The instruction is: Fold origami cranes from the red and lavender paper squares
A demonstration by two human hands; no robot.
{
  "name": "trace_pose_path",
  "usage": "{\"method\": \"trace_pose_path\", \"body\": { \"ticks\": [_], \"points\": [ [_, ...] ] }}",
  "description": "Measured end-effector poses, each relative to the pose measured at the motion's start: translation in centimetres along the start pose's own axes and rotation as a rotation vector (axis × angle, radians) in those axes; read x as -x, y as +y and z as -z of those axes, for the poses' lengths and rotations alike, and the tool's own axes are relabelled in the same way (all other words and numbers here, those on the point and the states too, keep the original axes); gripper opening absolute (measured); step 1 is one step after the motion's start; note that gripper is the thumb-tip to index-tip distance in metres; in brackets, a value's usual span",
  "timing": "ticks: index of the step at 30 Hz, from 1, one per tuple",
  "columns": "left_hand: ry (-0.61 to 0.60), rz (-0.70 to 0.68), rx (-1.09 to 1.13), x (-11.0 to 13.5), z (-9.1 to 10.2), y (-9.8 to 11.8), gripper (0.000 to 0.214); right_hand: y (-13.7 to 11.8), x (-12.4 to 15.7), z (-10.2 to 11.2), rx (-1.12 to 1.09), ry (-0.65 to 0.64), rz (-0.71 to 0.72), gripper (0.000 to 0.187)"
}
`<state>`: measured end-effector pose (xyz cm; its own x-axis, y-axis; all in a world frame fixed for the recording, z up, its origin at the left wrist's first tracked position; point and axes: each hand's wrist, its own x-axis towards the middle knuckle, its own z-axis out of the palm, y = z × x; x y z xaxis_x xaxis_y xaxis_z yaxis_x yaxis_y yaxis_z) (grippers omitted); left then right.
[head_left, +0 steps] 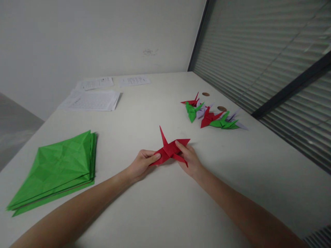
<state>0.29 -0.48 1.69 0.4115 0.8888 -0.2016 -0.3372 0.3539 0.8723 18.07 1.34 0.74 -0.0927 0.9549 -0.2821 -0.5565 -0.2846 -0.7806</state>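
Note:
A red origami crane (170, 149) is held between my two hands just above the middle of the white table. My left hand (143, 164) pinches its left wing, thumb on top. On the other side my right hand (190, 160) grips the right wing, with the thumb lying over the paper and the other fingers mostly hidden beneath. One thin point of the crane sticks up and away from me, and another points down beside my right hand.
At left lies a stack of creased green paper (63, 160). Several finished red, green and pale purple cranes (208, 118) sit at the right, near two brown round holes (221, 108). Printed sheets (90, 100) lie far left. A wall and window blinds (258, 51) border the table (144, 117).

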Motion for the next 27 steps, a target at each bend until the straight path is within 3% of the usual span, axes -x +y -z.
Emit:
{"method": "trace_pose_path", "body": {
  "ticks": [27],
  "points": [
    [0.005,-0.017,-0.078,-0.09,0.5,-0.58,0.041,-0.13,-0.18,-0.08,0.012,0.058,-0.012,0.029]
  ]
}}
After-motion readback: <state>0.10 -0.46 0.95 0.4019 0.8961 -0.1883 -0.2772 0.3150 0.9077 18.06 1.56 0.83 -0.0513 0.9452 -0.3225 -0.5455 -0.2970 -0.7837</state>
